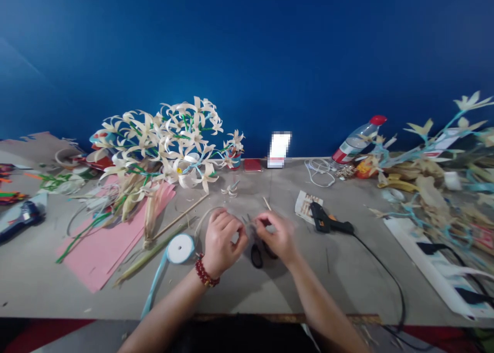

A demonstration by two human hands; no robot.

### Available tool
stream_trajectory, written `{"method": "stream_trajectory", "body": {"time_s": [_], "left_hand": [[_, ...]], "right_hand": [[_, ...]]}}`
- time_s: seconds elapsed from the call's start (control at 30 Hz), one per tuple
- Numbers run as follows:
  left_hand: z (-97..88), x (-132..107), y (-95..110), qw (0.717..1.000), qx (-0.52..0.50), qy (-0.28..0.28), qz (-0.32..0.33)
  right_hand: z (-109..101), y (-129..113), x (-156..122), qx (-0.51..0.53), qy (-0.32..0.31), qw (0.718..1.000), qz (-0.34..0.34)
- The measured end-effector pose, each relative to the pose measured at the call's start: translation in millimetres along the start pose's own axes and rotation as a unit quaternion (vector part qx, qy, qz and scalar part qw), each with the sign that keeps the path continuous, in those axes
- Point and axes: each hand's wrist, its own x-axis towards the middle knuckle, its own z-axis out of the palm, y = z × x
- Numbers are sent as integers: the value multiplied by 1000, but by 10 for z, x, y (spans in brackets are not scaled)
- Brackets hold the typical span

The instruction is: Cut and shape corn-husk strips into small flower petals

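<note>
My left hand, with a dark red bead bracelet at the wrist, is closed, thumb and forefinger curled together. A thin pale strand arcs beside its knuckles; whether the fingers grip it is unclear. Facing it, my right hand is pinched shut, slightly blurred, and whatever is between its fingertips is too small to name. Scissors with black handles lie between and below both hands, partly covered by the right one. Left of my left hand is a roll of light blue ribbon, its tail running toward the table edge.
White handmade flowers stand at the back left, near pink paper sheets. On the right lie a black glue gun with a trailing cord and a white power strip. A bottle and lit phone are by the blue wall.
</note>
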Motion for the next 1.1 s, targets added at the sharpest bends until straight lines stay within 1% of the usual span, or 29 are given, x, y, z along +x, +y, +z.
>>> {"method": "stream_trajectory", "body": {"time_s": [0.07, 0.1, 0.17, 0.27, 0.37, 0.47, 0.57, 0.63, 0.7, 0.77, 0.83, 0.93, 1.03, 1.1], "left_hand": [[-10, -1, -8, 1000, 1, 7, -4], [-12, -1, -11, 1000, 4, 8, -6], [-12, 1, -14, 1000, 8, 5, -3], [2, 7, -4, 1000, 7, -5, 4], [23, 7, 9, 1000, 7, -7, 8], [35, 0, 11, 1000, 6, -9, 10], [28, -2, 4, 1000, 3, -8, 6], [18, 3, 1, 1000, 4, -3, 3], [13, 10, 2, 1000, 4, -4, 4], [19, 14, 5, 1000, 6, -7, 6], [30, 11, 7, 1000, 10, -8, 7], [41, -1, 0, 1000, 12, -6, 5], [37, -8, -15, 1000, 4, -2, -2], [31, -6, -20, 1000, 3, 1, -5]], "right_hand": [[-70, 42, 10, -7, 31, 999, 11], [-93, 44, 12, -4, 33, 999, 11], [-95, 7, 9, 15, 8, 1000, 0], [-14, -95, 1, 31, -51, 998, -25], [69, -139, 3, 18, -64, 997, -45], [67, -76, 12, 8, -48, 998, -48], [-8, 13, 16, 8, -20, 1000, -18], [-57, 30, 14, 19, -3, 1000, 1], [-72, -1, 10, 39, -12, 999, 4], [-44, -55, 6, 51, -40, 998, -7], [5, -89, 3, 37, -54, 998, -17], [37, -53, 4, 4, -42, 999, -22], [-17, 19, 9, 0, -6, 1000, -8], [-55, 19, 10, 15, -2, 1000, -3]]}}
